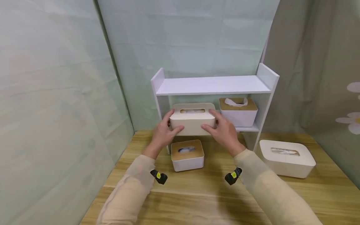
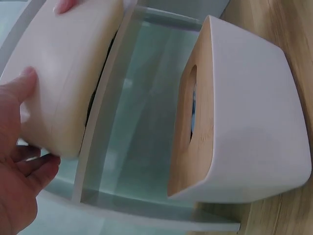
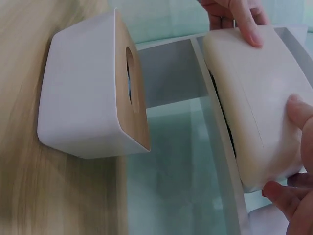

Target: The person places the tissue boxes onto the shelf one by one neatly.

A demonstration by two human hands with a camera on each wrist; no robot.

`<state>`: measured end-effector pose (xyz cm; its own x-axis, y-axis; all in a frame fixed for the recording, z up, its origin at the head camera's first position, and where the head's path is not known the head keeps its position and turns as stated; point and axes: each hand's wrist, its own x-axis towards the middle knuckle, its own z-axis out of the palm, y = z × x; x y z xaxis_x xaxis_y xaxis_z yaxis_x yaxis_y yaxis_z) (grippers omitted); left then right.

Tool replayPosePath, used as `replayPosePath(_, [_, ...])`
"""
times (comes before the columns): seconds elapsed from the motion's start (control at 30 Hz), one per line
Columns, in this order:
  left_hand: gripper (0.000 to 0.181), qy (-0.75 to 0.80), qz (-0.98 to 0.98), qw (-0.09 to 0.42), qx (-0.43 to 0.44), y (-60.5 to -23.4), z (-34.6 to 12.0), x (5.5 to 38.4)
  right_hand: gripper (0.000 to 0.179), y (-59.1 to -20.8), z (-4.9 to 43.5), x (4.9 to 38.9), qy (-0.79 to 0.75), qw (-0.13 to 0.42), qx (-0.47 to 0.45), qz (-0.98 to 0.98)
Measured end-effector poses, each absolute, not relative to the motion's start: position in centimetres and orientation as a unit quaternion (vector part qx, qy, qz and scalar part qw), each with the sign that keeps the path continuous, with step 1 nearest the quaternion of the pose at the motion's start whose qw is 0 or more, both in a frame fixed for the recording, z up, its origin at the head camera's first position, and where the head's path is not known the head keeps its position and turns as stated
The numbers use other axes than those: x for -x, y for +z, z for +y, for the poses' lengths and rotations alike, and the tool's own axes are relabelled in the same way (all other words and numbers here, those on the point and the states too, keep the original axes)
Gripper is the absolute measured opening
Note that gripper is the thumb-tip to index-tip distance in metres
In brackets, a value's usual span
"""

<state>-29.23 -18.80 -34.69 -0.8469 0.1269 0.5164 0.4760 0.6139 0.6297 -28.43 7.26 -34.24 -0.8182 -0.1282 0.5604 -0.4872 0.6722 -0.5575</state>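
A cream tissue box (image 1: pixel 192 126) with an oval slot is at the left of the middle shelf of a white rack (image 1: pixel 213 85). My left hand (image 1: pixel 162 133) grips its left end, thumb on the front face and fingers round the side. On the opposite end, my right hand (image 1: pixel 225 132) holds it the same way. In the left wrist view the box (image 2: pixel 63 83) is at the shelf edge, with a thin dark gap under it. The right wrist view shows the same box (image 3: pixel 259 93) between both hands.
A white tissue box with a wooden lid (image 1: pixel 239 117) and a tissue poking out stands at the shelf's right. Another wood-lidded box (image 1: pixel 187 162) sits on the wooden table (image 1: pixel 191 200) below. A second cream box (image 1: pixel 287 162) stands right of the rack. Curtains (image 1: pixel 197 37) hang behind.
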Motion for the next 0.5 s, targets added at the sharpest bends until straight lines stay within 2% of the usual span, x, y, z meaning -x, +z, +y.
replayPosePath(0.2, [0.071, -0.377, -0.876, 0.271, 0.132, -34.7, -17.2, 29.6, 0.060, -34.8, 6.7, 29.1, 0.380, 0.283, -0.159, -0.866])
replayPosePath(0.33, [0.063, -0.357, -0.876, 0.305, 0.107, -34.7, -16.3, 29.7, 0.058, -35.1, 6.2, 29.6, 0.386, 0.289, -0.148, -0.864])
replayPosePath(0.5, [0.058, -0.356, -0.875, 0.314, 0.092, -34.7, -15.7, 29.8, 0.056, -35.1, 5.6, 29.8, 0.382, 0.299, -0.132, -0.864])
